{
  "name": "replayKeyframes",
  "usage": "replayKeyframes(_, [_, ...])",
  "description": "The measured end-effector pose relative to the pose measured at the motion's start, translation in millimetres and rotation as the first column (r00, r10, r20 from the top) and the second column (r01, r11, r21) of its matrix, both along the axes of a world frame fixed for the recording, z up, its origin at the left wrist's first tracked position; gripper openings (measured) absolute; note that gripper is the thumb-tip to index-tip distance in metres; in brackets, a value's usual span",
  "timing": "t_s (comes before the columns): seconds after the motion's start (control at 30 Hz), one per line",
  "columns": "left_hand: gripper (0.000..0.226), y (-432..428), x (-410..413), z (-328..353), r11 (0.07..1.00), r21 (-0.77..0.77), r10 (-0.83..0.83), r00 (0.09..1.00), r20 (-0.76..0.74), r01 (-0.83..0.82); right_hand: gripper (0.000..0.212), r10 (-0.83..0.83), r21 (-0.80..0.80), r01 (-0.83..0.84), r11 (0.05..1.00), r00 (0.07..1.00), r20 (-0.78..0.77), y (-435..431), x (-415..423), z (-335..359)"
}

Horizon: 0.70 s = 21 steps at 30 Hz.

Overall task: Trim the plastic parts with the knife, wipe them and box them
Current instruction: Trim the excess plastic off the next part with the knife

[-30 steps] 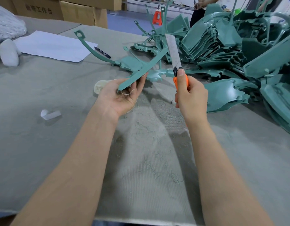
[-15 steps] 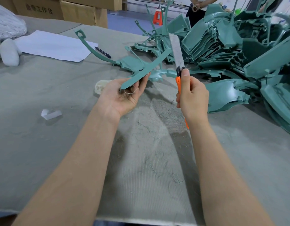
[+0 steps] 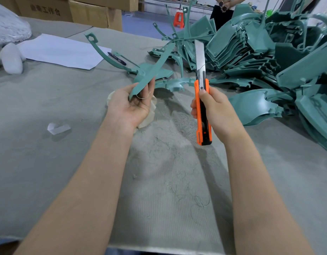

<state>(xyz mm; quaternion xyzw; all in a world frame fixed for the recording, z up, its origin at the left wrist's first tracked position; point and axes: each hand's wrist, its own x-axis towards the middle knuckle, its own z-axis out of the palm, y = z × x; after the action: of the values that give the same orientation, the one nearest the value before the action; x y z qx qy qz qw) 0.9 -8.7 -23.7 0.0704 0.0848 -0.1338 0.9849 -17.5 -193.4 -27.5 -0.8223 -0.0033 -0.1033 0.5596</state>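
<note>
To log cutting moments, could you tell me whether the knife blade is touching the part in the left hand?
Apart: the head view shows a clear gap between the knife blade and the held part.

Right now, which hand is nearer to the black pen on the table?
Left. The pen lies beyond the left hand, slightly to its left, while that hand holds a green part. The right hand, gripping the knife, is farther off to the right.
</note>
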Motion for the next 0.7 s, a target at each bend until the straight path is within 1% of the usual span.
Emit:
replayKeyframes(0.07, [0.022,0.4,1.2,-0.6,1.0,-0.013,0.004,1.0,-0.022,-0.004,0.02,0.01,0.014,-0.01,1.0,1.0,-0.017,-0.7,0.1,-0.8])
replayKeyframes(0.23, [0.02,-0.5,1.3,-0.8,1.0,-0.009,0.002,0.999,-0.037,-0.002,0.022,0.034,-0.003,-0.034,0.999,0.999,-0.019,-0.6,0.2,-3.2])
replayKeyframes(0.3, [0.019,-0.5,0.7,0.0,1.0,0.0,-0.004,0.999,-0.041,0.004,0.029,0.032,-0.002,-0.032,0.999,0.999,-0.005,-0.3,-0.3,-3.7])
replayKeyframes(0.33, [0.021,-1.1,-0.5,0.6,1.0,0.004,-0.01,0.999,-0.04,0.01,0.036,0.018,-0.015,-0.018,1.0,1.0,0.017,0.5,-0.2,-3.9])
replayKeyframes(0.43, [0.04,-2.0,-3.1,0.1,0.998,0.048,-0.044,0.999,-0.012,0.044,0.05,-0.046,-0.083,0.058,0.995,0.99,0.133,4.6,0.1,-5.9])
replayKeyframes(0.5, [0.04,-2.9,-3.3,0.9,0.993,0.087,-0.078,0.997,-0.016,0.079,0.051,-0.088,-0.123,0.115,0.986,0.975,0.206,4.1,0.9,-8.1])
replayKeyframes(0.6, [0.036,-4.4,-3.2,1.5,0.988,0.112,-0.105,0.993,-0.045,0.109,0.051,-0.121,-0.118,0.154,0.981,0.96,0.253,2.2,1.5,-8.8])
replayKeyframes(0.7, [0.051,-6.7,-4.5,0.2,0.981,0.128,-0.14,0.989,-0.04,0.144,0.05,-0.132,-0.114,0.166,0.98,0.957,0.257,3.8,1.2,-9.4])
